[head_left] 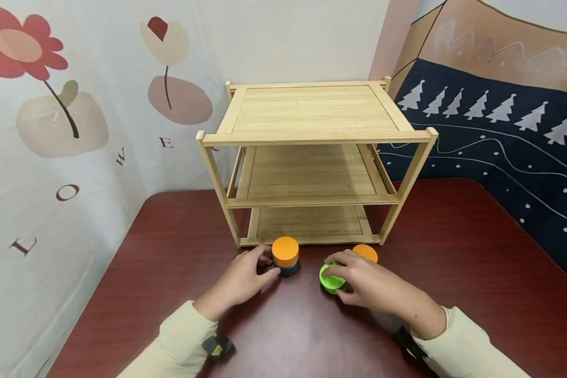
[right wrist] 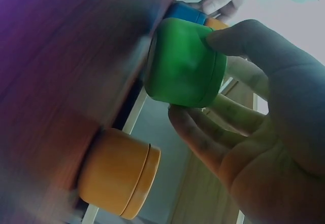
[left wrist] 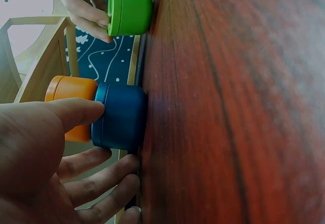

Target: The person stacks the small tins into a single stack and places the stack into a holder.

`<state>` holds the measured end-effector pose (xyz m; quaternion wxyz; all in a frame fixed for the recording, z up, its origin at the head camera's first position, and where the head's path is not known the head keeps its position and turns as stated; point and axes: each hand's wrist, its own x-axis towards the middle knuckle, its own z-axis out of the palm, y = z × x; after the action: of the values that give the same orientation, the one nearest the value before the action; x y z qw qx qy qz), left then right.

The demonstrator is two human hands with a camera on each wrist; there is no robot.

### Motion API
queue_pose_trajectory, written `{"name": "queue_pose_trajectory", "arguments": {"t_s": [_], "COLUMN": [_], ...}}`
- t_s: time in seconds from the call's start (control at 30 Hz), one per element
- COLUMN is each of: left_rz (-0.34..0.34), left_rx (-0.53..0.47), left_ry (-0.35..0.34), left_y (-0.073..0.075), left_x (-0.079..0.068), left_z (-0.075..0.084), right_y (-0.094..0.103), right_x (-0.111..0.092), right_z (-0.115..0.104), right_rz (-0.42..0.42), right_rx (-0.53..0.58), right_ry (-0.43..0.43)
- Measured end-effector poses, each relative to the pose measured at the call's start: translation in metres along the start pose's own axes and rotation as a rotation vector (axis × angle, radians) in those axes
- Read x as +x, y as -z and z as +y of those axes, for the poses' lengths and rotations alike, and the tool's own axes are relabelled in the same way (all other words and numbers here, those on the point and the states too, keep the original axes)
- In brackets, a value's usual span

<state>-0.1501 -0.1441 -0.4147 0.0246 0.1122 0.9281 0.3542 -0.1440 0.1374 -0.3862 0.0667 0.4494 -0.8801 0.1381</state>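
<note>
A small orange jar stands stacked on a dark blue lidded jar near the front of a wooden shelf. My left hand is beside this stack, its thumb overlapping the blue jar's lid edge in the left wrist view and its other fingers spread along the far side. To the right, my right hand holds a green lidded jar between thumb and fingers. Just beyond that hand is a second orange jar, partly hidden by it in the head view.
A light wooden three-tier shelf stands behind the jars on the dark red table. Printed cloths with flowers and white trees hang around the table's back and sides.
</note>
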Motion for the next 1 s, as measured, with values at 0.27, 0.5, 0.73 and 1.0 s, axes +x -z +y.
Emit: {"name": "queue_pose_trajectory", "arguments": {"t_s": [0.27,0.5,0.73,1.0], "left_rz": [0.003,-0.007,-0.010,0.004], "left_rx": [0.001,-0.003,-0.016,-0.010], "left_ry": [-0.005,0.001,-0.005,-0.006], "left_y": [0.002,-0.001,-0.001,0.001], "left_x": [-0.001,0.001,0.000,-0.001], "left_z": [0.001,-0.001,0.002,0.001], "right_y": [0.001,0.004,0.012,0.019], "right_x": [0.001,0.001,0.002,0.007], "right_z": [0.000,-0.002,-0.008,-0.013], "right_rz": [0.015,0.038,0.103,0.096], "right_rx": [-0.001,0.000,-0.035,-0.010], "right_ry": [0.002,0.029,0.042,0.048]}}
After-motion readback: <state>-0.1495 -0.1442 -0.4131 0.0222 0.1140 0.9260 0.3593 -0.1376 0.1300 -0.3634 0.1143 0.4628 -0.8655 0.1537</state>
